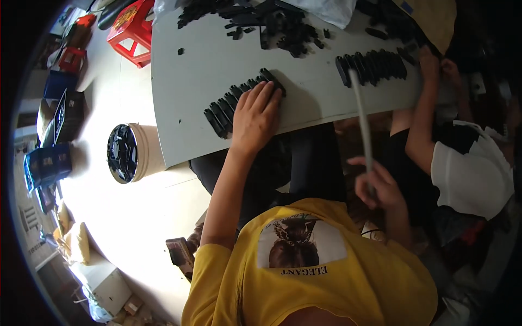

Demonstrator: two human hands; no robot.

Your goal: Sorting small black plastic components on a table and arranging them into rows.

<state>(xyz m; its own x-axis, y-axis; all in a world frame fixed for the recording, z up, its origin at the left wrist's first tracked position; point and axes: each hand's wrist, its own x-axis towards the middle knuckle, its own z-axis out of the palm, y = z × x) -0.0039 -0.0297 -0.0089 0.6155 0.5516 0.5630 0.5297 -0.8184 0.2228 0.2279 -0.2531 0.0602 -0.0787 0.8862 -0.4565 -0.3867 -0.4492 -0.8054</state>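
Upper middle, the left hand (255,117), fingers close together, hides part of a row of black pieces (224,110) on the tabletop (187,81). Right of middle, the right hand (379,183) grips a blurry stick (362,114).

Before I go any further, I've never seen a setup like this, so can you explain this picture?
There's no machine: a person in a yellow T-shirt works bare-handed. A wide fisheye camera on their head looks down, so straight edges bend. Their left hand rests on a row of slim black parts on a pale table. Their right hand holds a long pale stick, slightly blurred. A second row lies to the right, and a loose heap lies beyond. A bucket of black pieces stands on the floor.
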